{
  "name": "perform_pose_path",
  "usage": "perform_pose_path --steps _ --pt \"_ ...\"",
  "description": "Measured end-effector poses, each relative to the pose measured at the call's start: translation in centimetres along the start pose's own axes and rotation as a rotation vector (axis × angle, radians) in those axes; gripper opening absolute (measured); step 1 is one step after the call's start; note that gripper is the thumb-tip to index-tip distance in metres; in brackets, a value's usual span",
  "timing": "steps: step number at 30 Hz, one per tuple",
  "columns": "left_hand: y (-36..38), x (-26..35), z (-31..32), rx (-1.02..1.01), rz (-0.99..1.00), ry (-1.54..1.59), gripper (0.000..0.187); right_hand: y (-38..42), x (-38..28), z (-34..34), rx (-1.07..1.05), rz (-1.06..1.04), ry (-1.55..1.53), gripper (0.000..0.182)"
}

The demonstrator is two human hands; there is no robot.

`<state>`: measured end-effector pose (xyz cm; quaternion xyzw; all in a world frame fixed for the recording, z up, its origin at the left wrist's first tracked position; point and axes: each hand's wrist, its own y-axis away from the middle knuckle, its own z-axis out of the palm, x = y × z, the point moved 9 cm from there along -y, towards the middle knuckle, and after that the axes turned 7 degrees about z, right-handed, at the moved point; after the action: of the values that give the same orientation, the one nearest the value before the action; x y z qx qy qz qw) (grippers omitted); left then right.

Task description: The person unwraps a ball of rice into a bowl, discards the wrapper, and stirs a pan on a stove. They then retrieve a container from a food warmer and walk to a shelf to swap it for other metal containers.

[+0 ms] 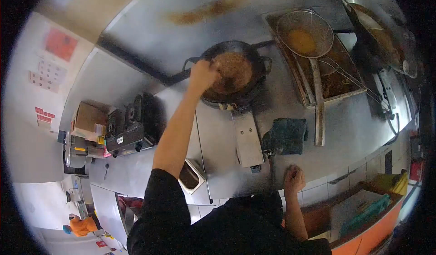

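Note:
A dark wok (pixel 234 96) sits on the steel counter, with brown food (pixel 238 71) inside it. My left hand (pixel 203 77) is over the left side of the wok, its fingers bent together at the food; whatever they hold is too small to make out. Near the counter's front edge is my right hand (pixel 294 178), its fingers curled and nothing visible in them. A folded dark green cloth (pixel 289 136) lies between the wok and my right hand. Just below the wok is a metal burner panel (pixel 247 139).
A round strainer (pixel 319 100) rests on a greasy tray (pixel 349 94) at the right. Farther right stands a large pan (pixel 377 32). A steel container (pixel 193 178) is beside my left forearm. A black stove (pixel 136 125) and a person in orange (pixel 83 226) are at the left.

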<state>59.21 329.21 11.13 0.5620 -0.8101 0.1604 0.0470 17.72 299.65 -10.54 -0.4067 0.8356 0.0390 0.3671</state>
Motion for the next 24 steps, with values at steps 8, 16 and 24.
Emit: perform_pose_path --steps 8,16,24 --pt "-1.4 1.0 1.0 0.059 0.182 -0.169 0.03 -0.1 -0.8 -0.8 0.004 0.005 -0.043 0.014" --pt "-2.5 -1.9 0.8 0.12 -0.07 -0.209 0.034 0.1 -0.7 -0.7 -0.029 0.014 -0.042 0.007" --pt "-2.8 -3.2 -0.5 0.139 0.082 -0.097 0.031 0.8 0.7 0.4 -0.018 -0.013 0.02 0.009"
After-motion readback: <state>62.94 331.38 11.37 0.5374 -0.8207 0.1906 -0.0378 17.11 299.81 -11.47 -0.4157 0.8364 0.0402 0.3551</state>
